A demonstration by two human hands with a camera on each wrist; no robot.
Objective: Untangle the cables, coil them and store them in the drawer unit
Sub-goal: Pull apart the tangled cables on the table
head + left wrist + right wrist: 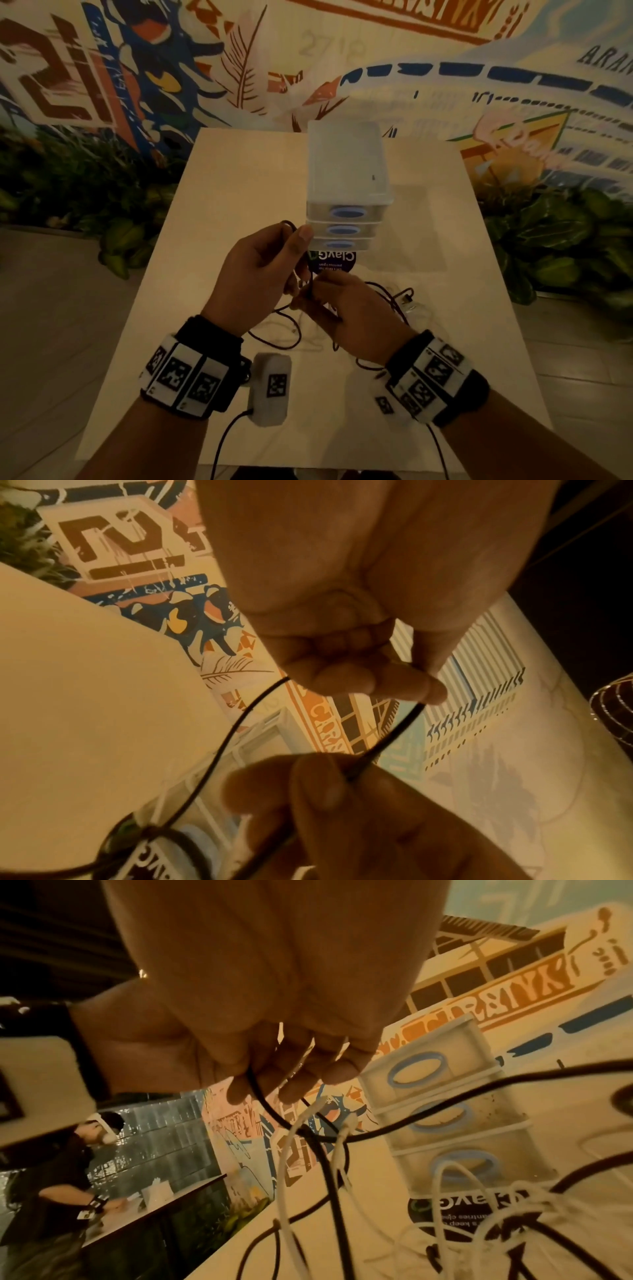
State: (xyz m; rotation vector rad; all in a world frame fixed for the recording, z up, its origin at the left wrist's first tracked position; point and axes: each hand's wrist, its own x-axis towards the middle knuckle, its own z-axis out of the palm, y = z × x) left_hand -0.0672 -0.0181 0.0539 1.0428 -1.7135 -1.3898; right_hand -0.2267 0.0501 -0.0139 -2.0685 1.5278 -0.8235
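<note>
My left hand (297,263) is raised in front of the drawer unit (346,192) and grips a thin black cable (291,226), which loops above its fingers. My right hand (308,297) is just below it and pinches the same black cable. In the left wrist view the cable (405,721) runs from my curled left hand (377,681) down into the right hand's fingertips (329,783). In the right wrist view black cable (262,1100) and white cables (287,1153) hang tangled from my right hand (270,1085). The rest of the tangle (394,301) lies on the table. All three drawers of the unit are closed.
The pale table (239,192) carries a round purple label (334,263) in front of the drawers. A white marked box (270,389) with a lead sits by my left wrist. Plants (565,240) flank the table. Another person (51,1177) works at a far counter.
</note>
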